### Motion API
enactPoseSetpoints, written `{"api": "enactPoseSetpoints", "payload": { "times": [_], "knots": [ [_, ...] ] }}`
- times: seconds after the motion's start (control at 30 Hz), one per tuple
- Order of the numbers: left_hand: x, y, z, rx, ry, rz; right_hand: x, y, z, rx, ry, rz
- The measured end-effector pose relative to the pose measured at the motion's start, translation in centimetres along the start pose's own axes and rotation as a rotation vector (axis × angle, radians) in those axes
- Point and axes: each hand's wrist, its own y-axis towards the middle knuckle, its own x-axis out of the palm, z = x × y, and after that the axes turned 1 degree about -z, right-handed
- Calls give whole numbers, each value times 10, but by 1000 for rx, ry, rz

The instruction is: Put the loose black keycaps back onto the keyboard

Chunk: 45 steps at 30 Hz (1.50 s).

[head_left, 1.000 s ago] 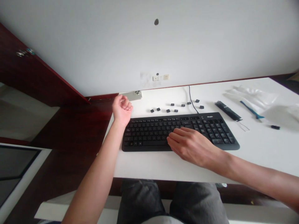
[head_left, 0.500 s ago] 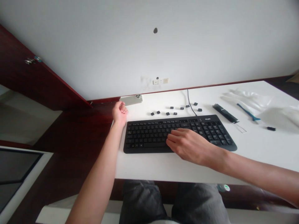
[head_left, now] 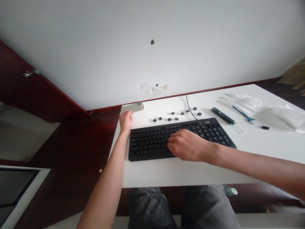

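Over the middle of a black keyboard [head_left: 152,151] I hold my right hand [head_left: 183,144] with its fingers drawn together, pointing down at the keys. Its fingertips are hidden, so whatever they pinch does not show. My left hand [head_left: 125,121] rests at the table's left edge, loosely curled with nothing in it, just in front of a silver phone [head_left: 133,107]. Several loose black keycaps [head_left: 176,119] lie scattered behind the keyboard, around its cable [head_left: 189,106].
To the right lie a dark strip-shaped object [head_left: 222,115] with a thin wire loop [head_left: 238,129], a blue tool [head_left: 243,114], a small black piece [head_left: 265,128] and clear plastic bags [head_left: 243,101]. They rest on a white table [head_left: 152,178] against the wall.
The camera view has shifted slightly, moving the whole scene in the picture. My right hand stays at the middle of the keyboard, and my left stays by the phone.
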Motion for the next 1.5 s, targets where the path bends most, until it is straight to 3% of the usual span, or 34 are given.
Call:
{"api": "enactPoseSetpoints", "payload": {
  "times": [0.07,0.23,0.37,0.53,0.67,0.73,0.87,1.07,1.33,1.5],
  "knots": [
    [1,2,-1,38,63,-21,-5,8,11,113,129,55],
    [2,9,-6,67,114,-18,-10,47,51,308,256,391],
    [2,12,-8,-1,35,9,-4,83,70,298,188,310],
    [3,13,-9,0,-18,-4,3,109,75,378,91,140],
    [4,12,-8,17,-3,-7,-6,99,87,305,338,120],
    [4,12,-7,23,18,-6,-19,85,93,209,564,140],
    [5,11,-5,37,55,-24,-48,56,92,89,842,33],
    [2,11,-7,38,138,-35,-69,36,80,34,946,-35],
    [3,12,-7,49,163,-29,-82,20,82,-70,837,-40],
    [4,11,-7,52,168,-30,-82,14,85,-82,922,-59]
  ]
}}
